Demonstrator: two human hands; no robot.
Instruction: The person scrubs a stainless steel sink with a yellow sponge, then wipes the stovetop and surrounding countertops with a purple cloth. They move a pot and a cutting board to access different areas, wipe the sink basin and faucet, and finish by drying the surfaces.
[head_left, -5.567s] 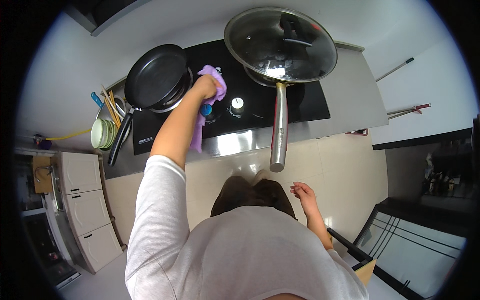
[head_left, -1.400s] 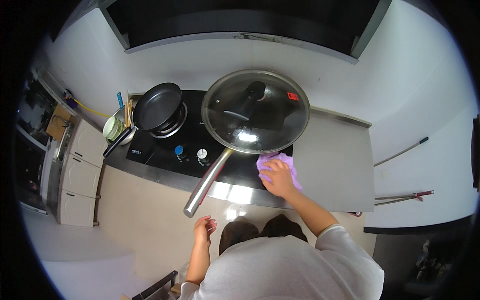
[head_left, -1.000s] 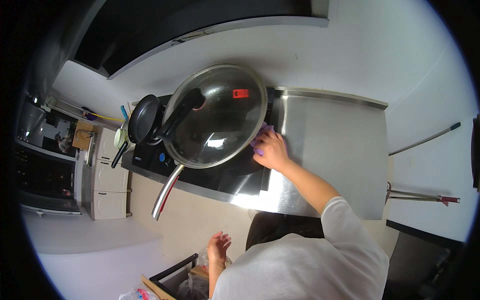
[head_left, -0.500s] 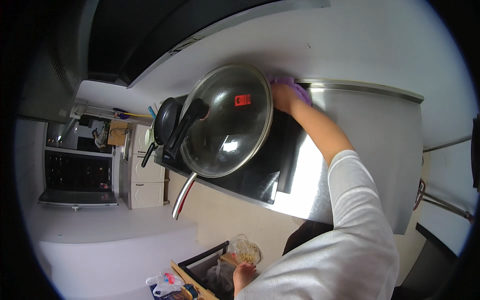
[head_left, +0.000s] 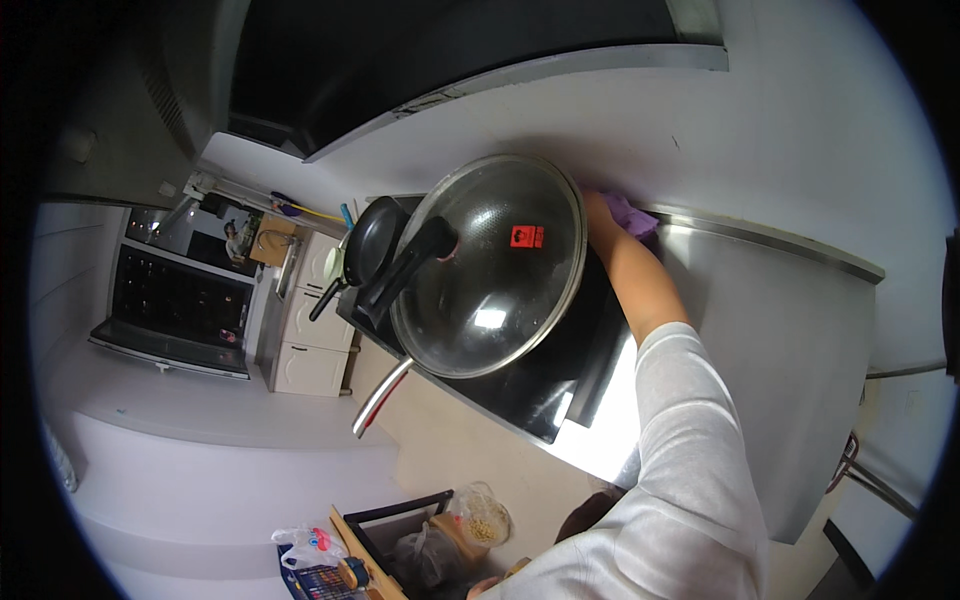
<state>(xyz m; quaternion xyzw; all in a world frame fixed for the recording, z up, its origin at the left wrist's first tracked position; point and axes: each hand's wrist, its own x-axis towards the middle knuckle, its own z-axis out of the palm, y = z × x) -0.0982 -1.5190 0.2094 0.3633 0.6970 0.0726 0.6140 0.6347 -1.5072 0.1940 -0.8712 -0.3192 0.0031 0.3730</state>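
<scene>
My right arm stretches across the steel counter. Its hand (head_left: 598,212) is on a crumpled purple cloth (head_left: 632,217) against the wall behind the wok, with the fingers hidden by the wok's lid. The wok, with its glass lid (head_left: 490,270) and long steel handle (head_left: 382,398), stands on a black cooktop (head_left: 520,398). The lid has a black upright handle (head_left: 412,265) and a red label. Of my left hand (head_left: 484,588), only a small part shows at the lower edge, so its fingers cannot be made out.
A black frying pan (head_left: 374,240) stands left of the wok. A range hood (head_left: 450,60) hangs above. The steel counter (head_left: 770,330) extends right. Below left are an open drawer-like box (head_left: 390,512) with bags and a clear bag of pale pieces (head_left: 487,520).
The view has shifted, so the wok and counter sit farther right and lower. My right hand has gone farther behind the lid with the cloth. My left hand has mostly dropped out of view.
</scene>
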